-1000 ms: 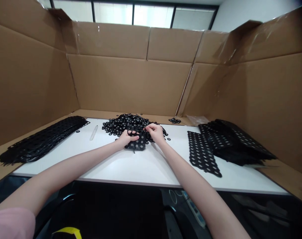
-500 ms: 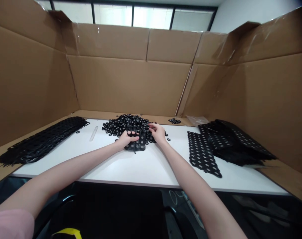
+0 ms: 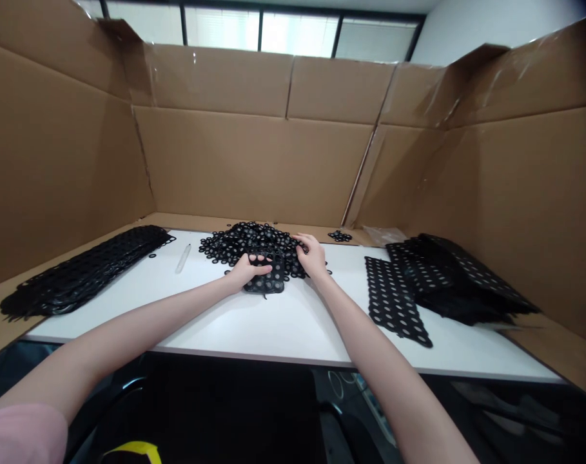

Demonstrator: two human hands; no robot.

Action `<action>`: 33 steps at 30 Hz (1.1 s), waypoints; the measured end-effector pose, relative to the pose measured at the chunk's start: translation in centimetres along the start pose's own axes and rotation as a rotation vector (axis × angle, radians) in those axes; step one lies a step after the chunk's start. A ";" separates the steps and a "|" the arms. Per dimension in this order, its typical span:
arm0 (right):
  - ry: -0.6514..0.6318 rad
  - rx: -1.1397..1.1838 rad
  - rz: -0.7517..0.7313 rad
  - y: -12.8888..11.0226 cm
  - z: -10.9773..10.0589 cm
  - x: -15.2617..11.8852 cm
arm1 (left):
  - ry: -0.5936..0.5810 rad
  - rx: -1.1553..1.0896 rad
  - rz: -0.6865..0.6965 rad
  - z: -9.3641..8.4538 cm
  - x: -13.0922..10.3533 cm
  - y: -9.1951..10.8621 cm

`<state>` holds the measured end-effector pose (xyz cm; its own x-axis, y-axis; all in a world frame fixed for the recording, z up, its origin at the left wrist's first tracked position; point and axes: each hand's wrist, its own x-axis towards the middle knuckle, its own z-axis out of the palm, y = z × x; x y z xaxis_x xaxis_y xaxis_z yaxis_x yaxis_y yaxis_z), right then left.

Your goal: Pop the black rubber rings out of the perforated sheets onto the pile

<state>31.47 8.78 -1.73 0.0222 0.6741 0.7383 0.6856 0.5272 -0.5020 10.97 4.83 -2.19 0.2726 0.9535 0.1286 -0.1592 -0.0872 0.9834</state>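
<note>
Centrally on the white tabletop (image 3: 215, 328), the small perforated black panel (image 3: 274, 283) lies at the near side of the heap of black rings (image 3: 244, 237). Its near edge faces the wearer, roughly parallel to the tabletop's front edge; a short strand projects from that edge towards the wearer. Outline appears near-square; the long axis cannot be determined, the hand covering part of it. Left hand (image 3: 248, 270) grips the panel at its left side, thumb laid across the upper face. Right hand (image 3: 312, 256) is at the heap's right edge, fingers and thumb curled; whether a ring is pinched cannot be told. At left, the long stack of perforated sheets (image 3: 89, 274) runs diagonally, far end to the right. Between stack and heap, the slim whitish pen-like tool (image 3: 183, 259) points away from the wearer. At right, the flat perforated strip (image 3: 396, 299) extends lengthwise towards the wearer, slanting right.
</note>
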 end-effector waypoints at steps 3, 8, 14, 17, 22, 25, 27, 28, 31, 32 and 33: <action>-0.068 -0.084 -0.055 -0.7 -0.4 -0.1 | -0.016 -0.004 0.004 0.0 -0.1 0.1; -0.184 -0.120 -0.101 -0.8 -0.6 -0.2 | -0.013 -0.020 -0.014 0.3 -0.4 0.5; -0.192 0.079 -0.108 -3.0 -1.4 -0.3 | -0.040 -0.006 0.004 0.2 -0.4 0.4; -0.230 0.162 -0.201 -5.0 -1.4 -0.7 | -0.062 0.017 0.031 -0.1 -0.2 0.1; -0.346 0.202 -0.295 -6.6 -0.4 -1.3 | -0.010 0.043 0.039 -0.2 -0.1 0.0; -0.310 0.233 -0.194 -6.5 0.0 -1.5 | -0.099 0.034 0.041 -0.1 -0.3 0.2; -0.275 0.250 -0.147 -6.4 0.1 -1.4 | -0.155 0.022 0.052 -0.1 -0.4 0.3; -0.256 0.258 -0.132 -6.2 0.1 -1.4 | -0.167 0.017 0.055 -0.1 -0.4 0.4; -0.179 0.263 -0.097 -5.8 0.1 -1.2 | -0.167 -0.004 0.041 -0.2 -0.4 0.4; -0.148 0.263 -0.078 -5.5 0.0 -1.1 | -0.170 -0.012 0.034 -0.3 -0.4 0.4; -0.122 0.266 -0.057 -5.3 -0.1 -1.1 | -0.176 -0.018 0.031 -0.3 -0.3 0.4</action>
<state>27.87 5.22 0.17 -0.1089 0.6884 0.7171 0.4685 0.6718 -0.5737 10.56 4.55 -1.86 0.4292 0.8850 0.1804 -0.1865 -0.1086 0.9764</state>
